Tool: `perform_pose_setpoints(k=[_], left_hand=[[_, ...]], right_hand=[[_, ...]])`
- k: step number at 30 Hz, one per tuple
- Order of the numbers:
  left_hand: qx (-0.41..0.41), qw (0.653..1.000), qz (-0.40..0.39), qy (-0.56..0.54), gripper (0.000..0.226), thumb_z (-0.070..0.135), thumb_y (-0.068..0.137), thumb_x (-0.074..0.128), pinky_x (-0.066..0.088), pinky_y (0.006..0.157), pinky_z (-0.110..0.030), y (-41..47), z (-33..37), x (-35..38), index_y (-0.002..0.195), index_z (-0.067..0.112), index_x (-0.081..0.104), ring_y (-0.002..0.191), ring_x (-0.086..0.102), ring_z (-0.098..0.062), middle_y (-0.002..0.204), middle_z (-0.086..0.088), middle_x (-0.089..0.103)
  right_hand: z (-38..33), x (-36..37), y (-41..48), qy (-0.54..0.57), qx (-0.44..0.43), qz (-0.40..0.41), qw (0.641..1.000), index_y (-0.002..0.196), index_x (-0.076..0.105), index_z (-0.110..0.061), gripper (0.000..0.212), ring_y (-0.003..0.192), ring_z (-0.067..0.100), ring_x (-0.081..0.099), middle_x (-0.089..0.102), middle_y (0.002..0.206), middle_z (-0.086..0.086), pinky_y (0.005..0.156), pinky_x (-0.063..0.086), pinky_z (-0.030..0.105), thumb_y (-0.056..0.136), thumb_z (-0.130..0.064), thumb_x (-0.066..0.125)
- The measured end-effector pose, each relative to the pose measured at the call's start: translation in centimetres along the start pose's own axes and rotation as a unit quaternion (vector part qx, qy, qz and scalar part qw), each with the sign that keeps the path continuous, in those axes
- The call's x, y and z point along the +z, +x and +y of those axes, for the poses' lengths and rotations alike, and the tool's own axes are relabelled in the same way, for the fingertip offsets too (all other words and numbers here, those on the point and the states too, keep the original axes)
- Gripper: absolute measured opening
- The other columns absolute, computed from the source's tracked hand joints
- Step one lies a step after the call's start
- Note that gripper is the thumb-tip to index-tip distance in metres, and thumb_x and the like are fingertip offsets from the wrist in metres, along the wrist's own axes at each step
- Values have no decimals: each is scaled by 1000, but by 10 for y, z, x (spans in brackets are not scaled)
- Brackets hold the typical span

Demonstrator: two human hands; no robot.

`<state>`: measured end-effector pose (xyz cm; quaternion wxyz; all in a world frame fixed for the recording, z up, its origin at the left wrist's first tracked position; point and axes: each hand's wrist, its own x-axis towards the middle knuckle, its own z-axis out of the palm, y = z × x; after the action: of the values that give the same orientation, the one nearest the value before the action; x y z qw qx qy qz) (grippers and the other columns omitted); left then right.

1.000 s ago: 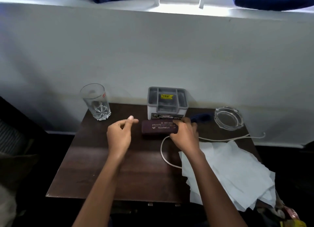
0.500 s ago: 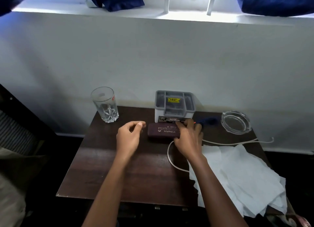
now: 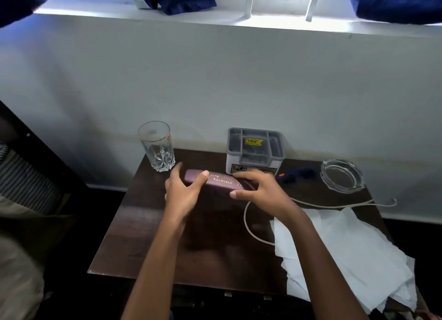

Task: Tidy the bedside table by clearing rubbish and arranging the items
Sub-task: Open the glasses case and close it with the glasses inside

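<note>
Over table (image 3: 167,236), case (image 3: 215,181) reads "ROURKELA", sticker (image 3: 253,141) "45.00".

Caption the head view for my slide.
Left hand and right hand hold a maroon case at the dark bedside table, near a glass and grey organiser.

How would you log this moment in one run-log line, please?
step: arranging | left grip: holds case, left end | right grip: holds case, right end | tissues: on table
</note>
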<state>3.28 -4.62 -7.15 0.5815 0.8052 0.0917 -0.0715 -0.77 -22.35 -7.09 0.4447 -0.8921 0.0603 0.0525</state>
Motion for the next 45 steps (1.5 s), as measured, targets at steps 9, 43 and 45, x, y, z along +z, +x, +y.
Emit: perform_pose_setpoints(k=[9,43,45], left_hand=[[-53,975,-53,-209,47,23,81,70,57,67,-25,-9,10,8,121,14,49,102,63,-23,116,-11,60],[-30,996,85,-20,36,39,69,77,46,72,-28,-8,13,10,91,15,61,82,59,-21,83,-1,61],[-22,995,93,-17,36,39,70,77,43,71,-27,-9,15,9,92,14,62,82,58,-21,83,-1,61]], right_hand=[[-10,-2,-4,85,-10,24,996,112,65,-19,28,101,13,58,66,105,-1,87,45,28,92,-35,54],[-32,27,-6,-97,-29,11,995,64,46,-20,41,57,14,41,46,61,-1,53,26,32,97,-42,34],[-33,29,-5,-96,-31,22,995,65,46,-21,40,58,14,42,46,61,-2,54,28,32,97,-42,34]])
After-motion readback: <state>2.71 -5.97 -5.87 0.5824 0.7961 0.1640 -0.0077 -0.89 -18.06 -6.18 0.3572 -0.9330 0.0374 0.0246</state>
